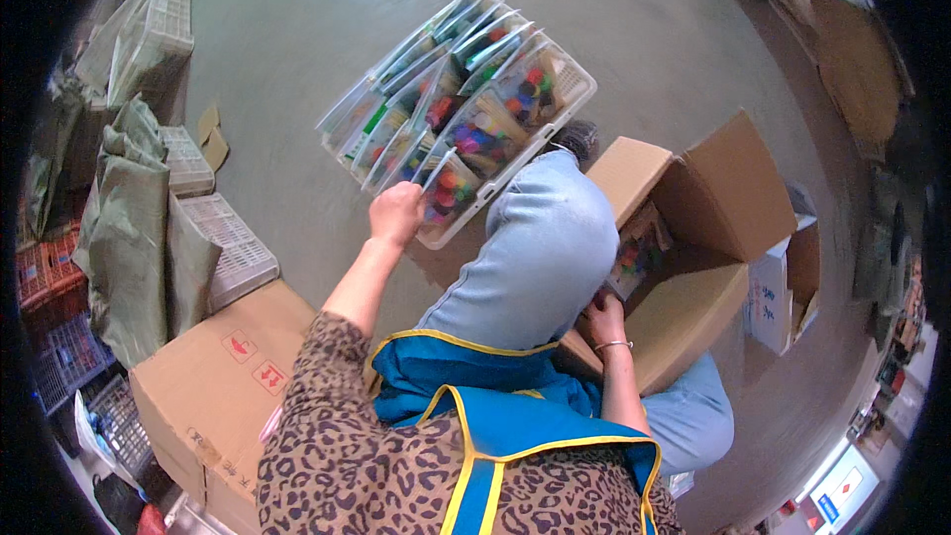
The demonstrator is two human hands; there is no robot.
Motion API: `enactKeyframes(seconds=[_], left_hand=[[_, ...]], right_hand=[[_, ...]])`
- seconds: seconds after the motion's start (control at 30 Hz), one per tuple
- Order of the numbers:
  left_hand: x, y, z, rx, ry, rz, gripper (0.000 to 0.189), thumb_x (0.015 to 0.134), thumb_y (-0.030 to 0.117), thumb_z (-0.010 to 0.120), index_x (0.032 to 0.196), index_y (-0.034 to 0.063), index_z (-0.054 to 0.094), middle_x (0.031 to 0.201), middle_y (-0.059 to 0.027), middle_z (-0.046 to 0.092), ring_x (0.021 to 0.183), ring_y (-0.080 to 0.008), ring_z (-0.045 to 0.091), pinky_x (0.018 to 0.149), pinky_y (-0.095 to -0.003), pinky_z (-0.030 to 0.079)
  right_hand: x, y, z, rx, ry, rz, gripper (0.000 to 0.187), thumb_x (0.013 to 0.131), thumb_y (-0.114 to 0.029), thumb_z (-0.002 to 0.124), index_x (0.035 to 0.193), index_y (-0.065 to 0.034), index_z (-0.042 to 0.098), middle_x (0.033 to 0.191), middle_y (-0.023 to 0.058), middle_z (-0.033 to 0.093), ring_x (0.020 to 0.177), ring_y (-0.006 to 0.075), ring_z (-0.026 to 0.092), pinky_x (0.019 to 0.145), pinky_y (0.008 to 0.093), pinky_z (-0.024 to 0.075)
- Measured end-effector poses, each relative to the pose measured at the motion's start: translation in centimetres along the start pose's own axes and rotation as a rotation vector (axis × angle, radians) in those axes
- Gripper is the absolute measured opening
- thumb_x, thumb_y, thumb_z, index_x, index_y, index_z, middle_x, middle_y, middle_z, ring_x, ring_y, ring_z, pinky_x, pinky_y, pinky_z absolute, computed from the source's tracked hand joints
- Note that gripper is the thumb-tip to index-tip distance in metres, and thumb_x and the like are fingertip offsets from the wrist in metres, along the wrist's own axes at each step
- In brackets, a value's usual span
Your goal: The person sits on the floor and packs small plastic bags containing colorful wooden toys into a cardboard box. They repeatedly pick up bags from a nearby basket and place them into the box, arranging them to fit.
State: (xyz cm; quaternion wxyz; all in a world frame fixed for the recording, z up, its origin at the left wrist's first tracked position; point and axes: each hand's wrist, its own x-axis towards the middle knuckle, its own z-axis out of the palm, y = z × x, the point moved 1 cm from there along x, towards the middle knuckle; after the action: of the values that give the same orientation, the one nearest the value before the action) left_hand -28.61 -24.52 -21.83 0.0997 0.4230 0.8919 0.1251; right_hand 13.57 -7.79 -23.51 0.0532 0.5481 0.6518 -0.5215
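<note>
A white plastic crate point(587, 89) stands on the floor before me, filled with rows of clear plastic bags point(475, 126) holding multicoloured pompom-like balls and pale sticks. At its near left corner my left hand point(397, 214) pinches the top edge of one upright clear bag point(446, 193). My right hand point(605, 319), with a bracelet at the wrist, reaches into an open cardboard box point(691, 312) between my legs. A similar clear packet point(637, 261) of coloured pieces lies in that box, just beyond the right hand. My knee partly hides the right fingers, so their grip is unclear.
A closed cardboard carton point(223, 386) sits at my left, near white plastic crates point(230, 245) and a draped grey-green sheet point(134, 230). Right of the open box is a smaller white carton point(773, 297). A flattened cardboard piece point(847, 59) is at the far right.
</note>
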Motion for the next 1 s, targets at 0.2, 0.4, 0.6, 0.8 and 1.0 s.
enactKeyframes(seconds=[0.2, 0.4, 0.6, 0.8, 1.0], left_hand=[[-2.5, 1.3, -14.0, -0.145, 0.353, 0.144, 0.013, 0.083, 0.004, 0.061, 0.071, 0.0021, 0.055, 0.066, -0.0135, 0.048, 0.060, -0.0288, 0.049, 0.054, -0.0388, 0.039], [-1.6, 4.7, -25.0, -0.634, 0.990, -0.013, 0.025, 0.091, 0.011, 0.073, 0.072, -0.0004, 0.062, 0.073, 0.0000, 0.061, 0.066, -0.0090, 0.051, 0.061, -0.0287, 0.046], [2.3, 15.7, -26.4, -1.185, 0.834, 0.228, 0.013, 0.092, 0.011, 0.071, 0.082, 0.0041, 0.068, 0.091, -0.0076, 0.072, 0.077, -0.0103, 0.061, 0.072, -0.0280, 0.052], [2.5, 30.0, -18.5, -1.119, 0.062, 0.410, 0.021, 0.096, 0.017, 0.068, 0.080, 0.0039, 0.067, 0.070, 0.0068, 0.052, 0.065, -0.0029, 0.043, 0.056, -0.0211, 0.031], [3.9, 32.4, -15.6, -1.021, -0.152, 0.294, 0.019, 0.094, 0.019, 0.070, 0.092, 0.0004, 0.074, 0.079, 0.0025, 0.064, 0.069, -0.0037, 0.050, 0.060, -0.0189, 0.038]], right_hand=[[0.4, 0.1, 0.2, -0.084, 0.134, -0.098, 0.027, 0.090, -0.012, 0.065, 0.112, 0.0028, 0.066, 0.103, 0.0186, 0.071, 0.092, 0.0234, 0.068, 0.083, 0.0348, 0.0530], [-0.9, -3.4, -4.2, 0.673, 0.380, -0.130, 0.025, 0.093, -0.012, 0.064, 0.114, 0.0023, 0.066, 0.105, 0.0148, 0.073, 0.093, 0.0220, 0.070, 0.083, 0.0333, 0.0553], [-7.4, -10.0, -11.4, 1.217, 0.278, -0.329, 0.041, 0.096, -0.022, 0.065, 0.131, -0.0047, 0.055, 0.124, 0.0133, 0.064, 0.109, 0.0200, 0.065, 0.091, 0.0366, 0.0554], [-9.4, -14.3, -12.9, 1.323, 0.146, -0.594, 0.059, 0.093, -0.023, 0.070, 0.143, -0.0062, 0.043, 0.133, 0.0077, 0.056, 0.117, 0.0191, 0.058, 0.091, 0.0396, 0.0535], [-7.6, -12.5, -11.6, 1.355, 0.391, -0.443, 0.050, 0.089, -0.005, 0.068, 0.135, -0.0059, 0.049, 0.128, 0.0089, 0.059, 0.118, 0.0232, 0.058, 0.099, 0.0386, 0.0497]])
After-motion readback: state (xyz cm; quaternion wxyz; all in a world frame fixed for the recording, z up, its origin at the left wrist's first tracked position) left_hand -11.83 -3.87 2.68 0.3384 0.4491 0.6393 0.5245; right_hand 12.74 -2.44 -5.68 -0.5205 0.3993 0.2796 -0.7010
